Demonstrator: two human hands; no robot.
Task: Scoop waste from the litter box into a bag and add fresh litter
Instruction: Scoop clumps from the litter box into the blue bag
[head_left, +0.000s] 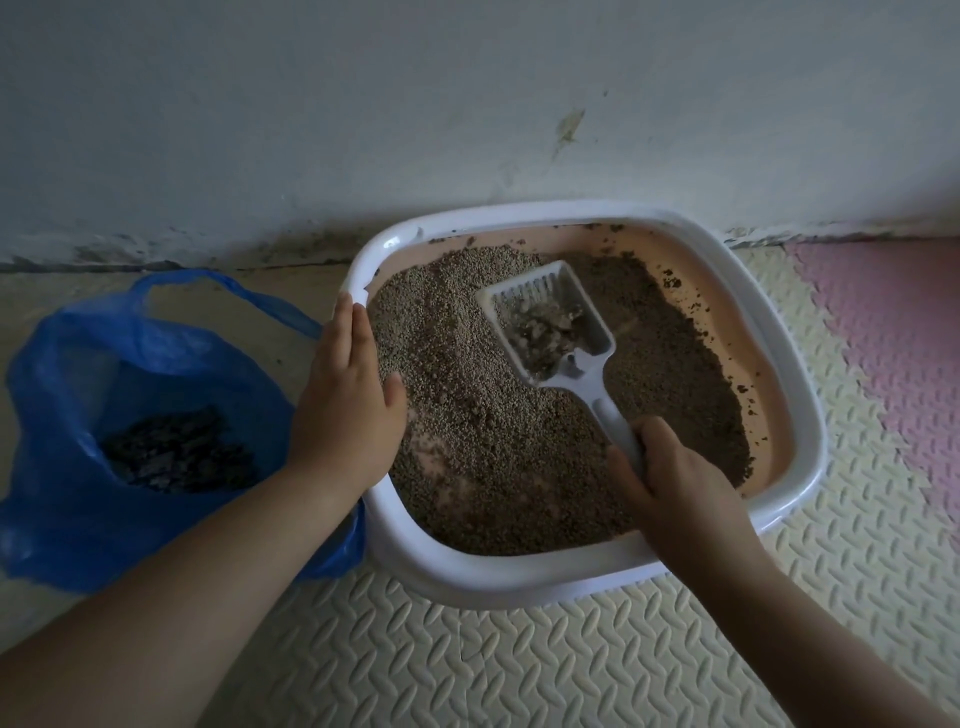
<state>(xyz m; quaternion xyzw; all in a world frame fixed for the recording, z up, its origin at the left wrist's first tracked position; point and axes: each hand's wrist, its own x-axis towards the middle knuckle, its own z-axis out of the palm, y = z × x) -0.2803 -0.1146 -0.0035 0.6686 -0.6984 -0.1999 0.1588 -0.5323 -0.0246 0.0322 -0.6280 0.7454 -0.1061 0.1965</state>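
Now, the scoop (550, 322) sits over the middle of the box (519, 577), with a grey clump (545, 327) in its cup. The right hand (670, 467) has its fingers curled tight round the thin handle, near the end, and that looks like the right place to hold it. I think the scoop is light, hard plastic and will not bend much. The clump looks crumbly, so I would guess it can fall apart or roll off if the scoop tips. The left hand (345, 395) lies flat on the left rim of the box, fingers straight and pressed together, thumb out over the litter (467, 415). The box looks heavy with litter, so it should not slide much under that hand. The blue bag (57, 467) is just beside the box on the left, partly under the left arm. It looks thin and floppy, its mouth is open, and dark waste (176, 457) lies in the bottom.
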